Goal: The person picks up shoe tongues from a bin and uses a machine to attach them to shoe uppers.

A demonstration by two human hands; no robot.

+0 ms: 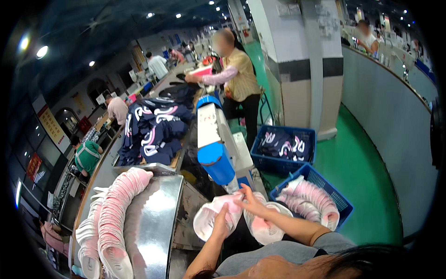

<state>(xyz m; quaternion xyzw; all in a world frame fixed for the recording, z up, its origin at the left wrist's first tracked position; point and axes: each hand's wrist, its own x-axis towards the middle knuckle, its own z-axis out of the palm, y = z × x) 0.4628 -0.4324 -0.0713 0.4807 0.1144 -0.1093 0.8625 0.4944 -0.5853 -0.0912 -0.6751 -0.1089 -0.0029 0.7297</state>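
Observation:
My left hand (220,224) grips a pink and white shoe upper (206,218) from below. My right hand (251,201) rests its fingers on the top of the same piece, next to a second pink and white upper (265,228) lying close to my body. Both forearms come in from the lower edge. A long row of stacked pink and white uppers (114,209) lies on a curved metal tray (153,223) to my left.
A blue crate of pink uppers (311,197) stands on the green floor at my right, a second blue crate of navy pieces (283,149) behind it. A blue and white machine (213,144) is ahead, with navy pieces (155,130) piled beside it. A person (237,79) works farther along.

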